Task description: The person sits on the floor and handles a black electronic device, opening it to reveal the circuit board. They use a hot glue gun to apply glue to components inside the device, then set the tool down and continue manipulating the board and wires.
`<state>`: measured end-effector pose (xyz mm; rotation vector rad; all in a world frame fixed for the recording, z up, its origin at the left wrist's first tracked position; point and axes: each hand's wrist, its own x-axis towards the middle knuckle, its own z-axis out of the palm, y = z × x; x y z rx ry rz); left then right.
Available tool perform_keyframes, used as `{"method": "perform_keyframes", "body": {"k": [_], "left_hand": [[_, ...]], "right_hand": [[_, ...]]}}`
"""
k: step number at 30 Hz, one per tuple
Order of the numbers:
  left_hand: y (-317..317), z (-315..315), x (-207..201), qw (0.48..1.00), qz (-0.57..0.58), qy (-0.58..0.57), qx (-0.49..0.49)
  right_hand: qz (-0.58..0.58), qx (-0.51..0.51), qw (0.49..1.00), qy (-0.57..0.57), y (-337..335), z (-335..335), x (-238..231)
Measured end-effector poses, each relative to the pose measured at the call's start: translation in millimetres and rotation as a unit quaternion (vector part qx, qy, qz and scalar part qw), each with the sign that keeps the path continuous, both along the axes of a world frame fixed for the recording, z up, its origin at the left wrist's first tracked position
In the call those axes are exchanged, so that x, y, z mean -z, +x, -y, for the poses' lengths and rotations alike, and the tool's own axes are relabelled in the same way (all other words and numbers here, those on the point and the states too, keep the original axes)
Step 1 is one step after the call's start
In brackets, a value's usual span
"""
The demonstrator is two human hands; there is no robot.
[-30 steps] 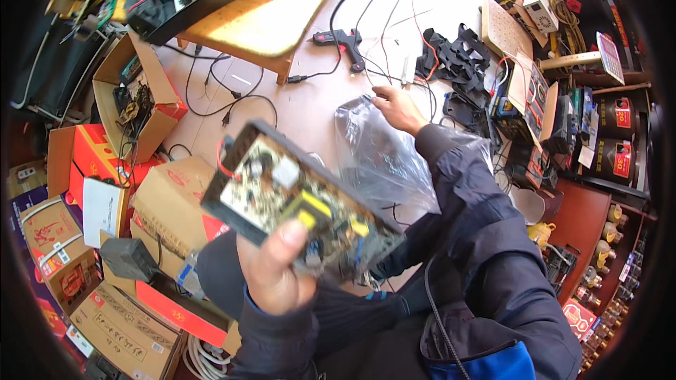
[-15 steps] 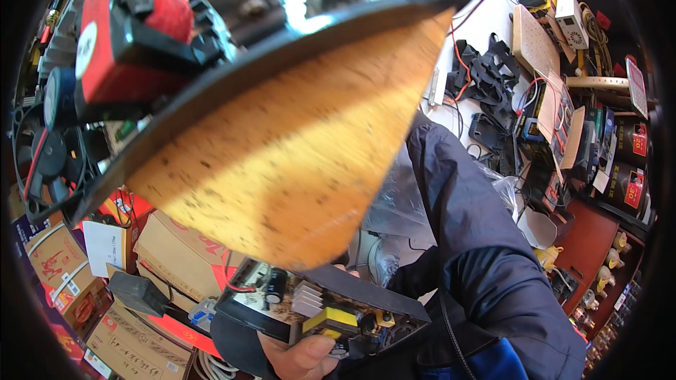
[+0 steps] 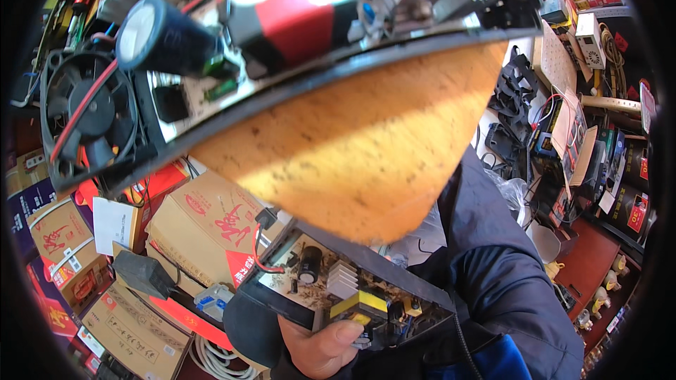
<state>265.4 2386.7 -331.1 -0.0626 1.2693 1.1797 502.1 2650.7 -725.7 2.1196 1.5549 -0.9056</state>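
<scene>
Left hand [image 3: 320, 348] clamped on open black case [image 3: 394, 278], low in view, over person's lap. Thumb presses at near edge, beside yellow transformer [image 3: 359, 304]; other fingers hidden beneath, cannot tell their spread. Case tilted, open side up: dusty board [image 3: 285, 281], black capacitor [image 3: 308, 264], finned heat sink [image 3: 343, 278], red lead [image 3: 264, 264] at left end. Right sleeve [image 3: 507, 253] runs up behind wooden table [image 3: 345, 162]; right hand hidden, finger state cannot be told. On table, opened device with fan [image 3: 91, 109]. Left of case, carton [image 3: 201, 222], black adapter [image 3: 144, 271].
</scene>
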Motion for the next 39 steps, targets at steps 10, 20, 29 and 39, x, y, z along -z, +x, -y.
{"method": "perform_keyframes", "body": {"k": [10,20,29,39], "left_hand": [[13,19,25,0.988,0.022,0.14,-0.065],[15,18,30,0.975,0.022,0.21,-0.073],[16,16,43,0.958,-0.009,0.275,-0.08],[16,10,59,0.946,-0.002,0.319,-0.061]], "right_hand": [[-0.247,0.123,0.958,0.08,44,-34,-97],[-0.535,0.266,0.799,-0.068,127,61,-217],[-0.728,0.169,0.661,0.072,177,192,-342],[-0.842,-0.057,0.404,0.354,200,219,-646]]}}
